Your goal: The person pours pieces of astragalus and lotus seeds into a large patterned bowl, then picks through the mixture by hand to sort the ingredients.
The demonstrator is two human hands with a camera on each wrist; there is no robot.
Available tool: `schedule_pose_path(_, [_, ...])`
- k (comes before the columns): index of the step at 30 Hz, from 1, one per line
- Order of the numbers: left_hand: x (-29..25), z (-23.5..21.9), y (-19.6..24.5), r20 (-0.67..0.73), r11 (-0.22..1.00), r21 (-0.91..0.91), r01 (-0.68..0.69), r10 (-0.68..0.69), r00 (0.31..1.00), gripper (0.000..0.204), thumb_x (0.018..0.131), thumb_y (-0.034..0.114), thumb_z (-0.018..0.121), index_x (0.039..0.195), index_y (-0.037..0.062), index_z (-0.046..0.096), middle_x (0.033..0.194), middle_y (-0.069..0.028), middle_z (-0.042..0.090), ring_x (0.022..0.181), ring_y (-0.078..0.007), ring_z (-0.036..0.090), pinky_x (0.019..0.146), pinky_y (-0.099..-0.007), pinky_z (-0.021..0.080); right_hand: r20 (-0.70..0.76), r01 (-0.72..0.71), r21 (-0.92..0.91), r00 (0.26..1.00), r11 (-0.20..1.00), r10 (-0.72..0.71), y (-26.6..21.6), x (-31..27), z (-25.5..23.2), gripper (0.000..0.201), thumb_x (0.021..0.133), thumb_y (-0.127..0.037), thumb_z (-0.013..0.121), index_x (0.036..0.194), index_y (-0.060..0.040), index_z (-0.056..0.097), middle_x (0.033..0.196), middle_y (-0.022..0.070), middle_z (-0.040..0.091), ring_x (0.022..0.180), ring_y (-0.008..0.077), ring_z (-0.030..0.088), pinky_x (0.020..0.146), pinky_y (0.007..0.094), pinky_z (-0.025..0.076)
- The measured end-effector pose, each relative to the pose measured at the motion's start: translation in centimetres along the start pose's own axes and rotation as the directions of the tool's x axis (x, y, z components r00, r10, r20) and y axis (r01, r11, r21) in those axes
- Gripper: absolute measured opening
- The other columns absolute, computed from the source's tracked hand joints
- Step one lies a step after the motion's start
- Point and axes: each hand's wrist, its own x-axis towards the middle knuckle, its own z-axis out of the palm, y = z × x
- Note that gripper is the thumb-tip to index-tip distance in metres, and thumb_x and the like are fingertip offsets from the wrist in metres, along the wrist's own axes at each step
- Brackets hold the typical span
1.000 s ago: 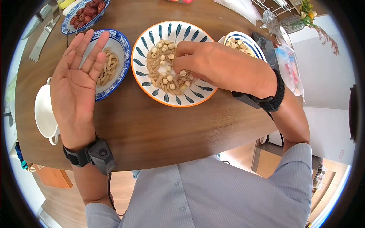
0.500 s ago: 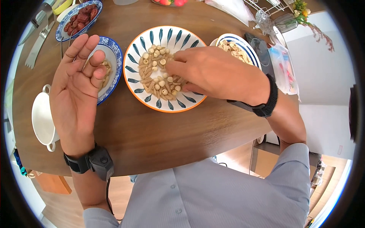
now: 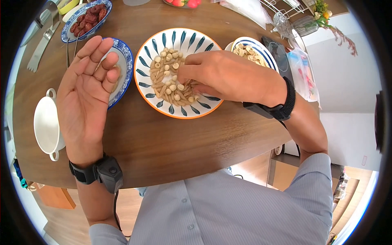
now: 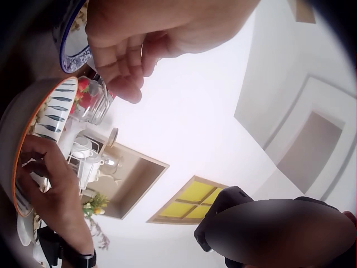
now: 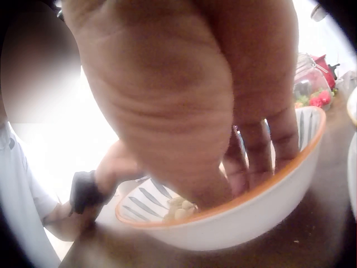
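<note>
The left hand [image 3: 83,96] is raised palm up, its fingers loosely bent over the near part of a blue-rimmed bowl [image 3: 130,73]; nothing shows in its palm. In the orange-rimmed bowl [image 3: 143,94] lie brown elongated pieces [image 3: 168,94] and round cream pieces [image 3: 167,73]. The right hand [image 3: 232,77] reaches into this bowl from the right, palm down, thumb and fingers apart among the pieces. In the right wrist view its fingers [image 5: 256,151] point down inside the bowl [image 5: 245,229]; whether a piece lies under the fingertips is hidden.
Dark red dried fruit [image 3: 90,18] fills a patterned dish at the back left. A white two-handled cup [image 3: 45,124] stands left of the left hand. Behind the right hand is a bowl of pale slices [image 3: 249,53]. A metal utensil [image 3: 40,51] lies far left; plastic bags [image 3: 304,75] lie right.
Over the last second, the bowls have shifted slightly left in view. The left fingers have bent more over the palm, and the right hand's thumb and fingers have shifted among the pieces.
</note>
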Motion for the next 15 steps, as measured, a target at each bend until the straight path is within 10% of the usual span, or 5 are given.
schedule_pose_path(8, [0.1, -0.4, 0.1, 0.053, 1.0, -0.014, 0.013, -0.012, 0.998, 0.041, 0.107, 0.014, 0.047, 0.141, -0.0083, 0.051, 0.137, -0.0216, 0.062, 0.114, -0.0242, 0.067, 0.094, -0.0351, 0.057, -0.052, -0.005, -0.206, 0.999, 0.978, -0.006, 0.5, 0.6, 0.6, 0.01, 0.084, -0.008, 0.069, 0.089, -0.0006, 0.064, 0.083, 0.0173, 0.068, 0.087, 0.0366, 0.07, 0.076, 0.0459, 0.056])
schedule_pose_path(15, [0.1, -0.4, 0.0, 0.03, 1.0, 0.001, 0.02, -0.02, 0.999, 0.041, 0.107, 0.014, 0.048, 0.141, -0.0084, 0.051, 0.137, -0.022, 0.062, 0.115, -0.0245, 0.067, 0.096, -0.0353, 0.057, -0.131, -0.05, -0.015, 0.99, 0.999, 0.048, 1.0, 0.4, 0.1, 0.006, 0.085, -0.006, 0.07, 0.09, -0.0034, 0.068, 0.084, 0.0162, 0.069, 0.088, 0.0351, 0.069, 0.08, 0.0461, 0.055])
